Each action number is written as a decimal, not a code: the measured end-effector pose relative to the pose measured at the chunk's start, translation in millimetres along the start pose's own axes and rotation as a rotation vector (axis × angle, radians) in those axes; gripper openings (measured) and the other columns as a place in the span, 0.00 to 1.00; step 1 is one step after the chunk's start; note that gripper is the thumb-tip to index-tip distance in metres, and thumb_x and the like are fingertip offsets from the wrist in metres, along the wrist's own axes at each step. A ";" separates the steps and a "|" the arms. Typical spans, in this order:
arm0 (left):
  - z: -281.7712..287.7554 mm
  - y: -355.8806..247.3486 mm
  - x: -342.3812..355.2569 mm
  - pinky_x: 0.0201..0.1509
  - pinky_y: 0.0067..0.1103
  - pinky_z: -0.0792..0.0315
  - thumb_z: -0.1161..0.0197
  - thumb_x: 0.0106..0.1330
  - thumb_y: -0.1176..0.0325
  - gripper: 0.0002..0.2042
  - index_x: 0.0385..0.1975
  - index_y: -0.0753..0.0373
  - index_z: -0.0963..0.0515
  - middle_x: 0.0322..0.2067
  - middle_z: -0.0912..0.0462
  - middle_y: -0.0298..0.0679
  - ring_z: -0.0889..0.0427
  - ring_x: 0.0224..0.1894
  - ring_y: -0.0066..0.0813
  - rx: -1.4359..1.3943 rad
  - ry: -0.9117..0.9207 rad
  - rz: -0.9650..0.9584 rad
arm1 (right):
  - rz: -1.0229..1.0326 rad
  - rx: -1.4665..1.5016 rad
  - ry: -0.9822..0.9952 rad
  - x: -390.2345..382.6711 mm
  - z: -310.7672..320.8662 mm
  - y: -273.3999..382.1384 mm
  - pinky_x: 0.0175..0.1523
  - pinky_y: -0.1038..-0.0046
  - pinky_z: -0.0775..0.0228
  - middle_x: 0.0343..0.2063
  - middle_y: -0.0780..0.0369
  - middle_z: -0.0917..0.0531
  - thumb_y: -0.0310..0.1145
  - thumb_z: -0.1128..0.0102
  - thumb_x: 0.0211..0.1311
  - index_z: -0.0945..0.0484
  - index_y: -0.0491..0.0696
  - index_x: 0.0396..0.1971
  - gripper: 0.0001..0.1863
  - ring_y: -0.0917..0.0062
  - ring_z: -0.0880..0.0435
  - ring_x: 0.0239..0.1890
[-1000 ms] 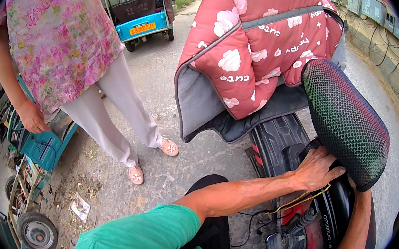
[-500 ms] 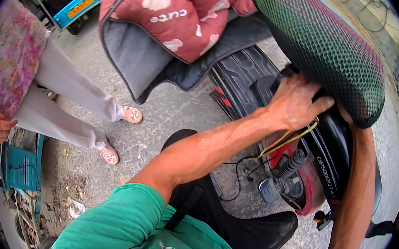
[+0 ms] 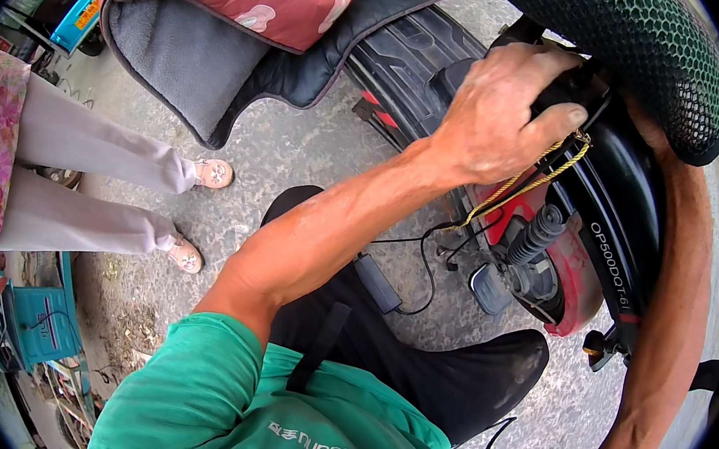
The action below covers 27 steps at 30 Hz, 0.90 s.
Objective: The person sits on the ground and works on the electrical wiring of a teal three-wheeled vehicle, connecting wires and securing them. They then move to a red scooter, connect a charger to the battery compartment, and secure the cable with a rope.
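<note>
A black electric scooter (image 3: 608, 226) stands in front of me, with a green and black mesh-covered seat (image 3: 646, 44). The seat is tilted up off the body. My left hand (image 3: 506, 108) reaches into the gap below it, fingers curled over a dark part and thumb apart; its fingertips are hidden. Beneath that hand a yellow cord (image 3: 527, 190) hangs down the scooter's side. My right hand (image 3: 650, 129) is at the rear underside of the seat, its fingers mostly hidden behind the seat and body.
A quilted red and grey lap cover (image 3: 193, 46) hangs over the scooter's front. A black charger-like box (image 3: 378, 283) with a cable lies by my leg. A person (image 3: 91, 167) stands at left, near a teal box (image 3: 42, 321). The red rear wheel guard (image 3: 578, 289) is below the seat.
My view has shifted, so the scooter's seat sits higher in the picture. The gap under the seat looks wider, and more of my left thumb and the cord shows.
</note>
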<state>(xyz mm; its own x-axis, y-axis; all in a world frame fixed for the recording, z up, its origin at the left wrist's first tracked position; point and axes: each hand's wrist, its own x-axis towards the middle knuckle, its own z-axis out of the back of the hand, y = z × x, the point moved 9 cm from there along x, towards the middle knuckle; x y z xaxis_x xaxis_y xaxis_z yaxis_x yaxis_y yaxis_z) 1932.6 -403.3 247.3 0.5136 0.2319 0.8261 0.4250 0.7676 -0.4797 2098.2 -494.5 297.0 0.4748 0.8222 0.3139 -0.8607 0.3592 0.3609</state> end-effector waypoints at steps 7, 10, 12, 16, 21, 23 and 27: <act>-7.8 90.3 -205.6 0.57 0.27 0.27 0.42 0.73 0.59 0.19 0.52 0.70 0.23 0.45 0.16 0.45 0.19 0.49 0.30 -0.312 0.174 1.024 | -0.011 -0.015 0.006 -0.2 -0.8 -7.4 0.51 0.68 0.27 0.39 0.59 0.14 0.33 0.37 0.64 0.16 0.47 0.43 0.11 0.72 0.18 0.42; -48.3 110.6 -284.5 0.58 0.28 0.28 0.43 0.73 0.61 0.19 0.55 0.69 0.24 0.46 0.16 0.47 0.20 0.53 0.34 -0.195 0.385 1.054 | -0.010 -0.012 0.020 2.5 -5.8 -6.2 0.51 0.68 0.27 0.38 0.59 0.14 0.33 0.37 0.63 0.15 0.47 0.43 0.11 0.72 0.18 0.41; -64.9 124.7 -304.9 0.59 0.29 0.28 0.43 0.73 0.62 0.18 0.56 0.67 0.23 0.47 0.16 0.47 0.20 0.54 0.35 -0.018 0.478 0.934 | -0.014 -0.016 0.027 3.8 -6.0 -4.7 0.51 0.68 0.27 0.38 0.59 0.14 0.33 0.37 0.63 0.15 0.47 0.43 0.11 0.72 0.18 0.41; -85.1 120.7 -324.0 0.59 0.28 0.28 0.42 0.73 0.64 0.16 0.54 0.66 0.22 0.48 0.16 0.44 0.20 0.54 0.33 -0.414 0.828 1.168 | -0.046 -0.042 0.048 -1.7 -4.5 -15.4 0.51 0.67 0.27 0.38 0.59 0.14 0.33 0.37 0.63 0.15 0.48 0.42 0.11 0.71 0.18 0.41; -76.4 98.5 -312.9 0.56 0.26 0.28 0.41 0.73 0.64 0.14 0.50 0.65 0.20 0.44 0.16 0.38 0.20 0.49 0.27 -0.521 0.841 1.165 | 0.075 -0.256 -0.109 -4.2 3.2 -12.2 0.51 0.67 0.27 0.36 0.60 0.13 0.34 0.33 0.59 0.14 0.47 0.41 0.12 0.70 0.18 0.40; -80.6 100.1 -292.5 0.56 0.26 0.28 0.41 0.73 0.64 0.13 0.50 0.66 0.20 0.44 0.17 0.38 0.21 0.48 0.26 -0.605 0.746 1.118 | 0.091 -0.239 -0.128 -2.2 10.9 -0.3 0.51 0.67 0.27 0.37 0.60 0.13 0.35 0.32 0.58 0.14 0.47 0.42 0.13 0.70 0.17 0.41; -74.0 91.3 -255.1 0.55 0.26 0.27 0.41 0.73 0.64 0.14 0.50 0.67 0.20 0.44 0.17 0.36 0.21 0.50 0.25 -0.665 0.665 1.042 | -0.160 0.072 0.070 -6.4 -8.9 9.7 0.53 0.67 0.28 0.40 0.60 0.13 0.39 0.31 0.60 0.16 0.46 0.46 0.17 0.71 0.17 0.42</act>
<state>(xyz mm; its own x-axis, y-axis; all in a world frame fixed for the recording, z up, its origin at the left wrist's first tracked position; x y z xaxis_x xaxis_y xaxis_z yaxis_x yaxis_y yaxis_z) 1895.6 -436.6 -29.1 0.9800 0.0459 -0.1938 -0.1918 -0.0459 -0.9804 2085.1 -492.4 290.7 0.5886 0.7866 0.1868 -0.7586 0.4575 0.4639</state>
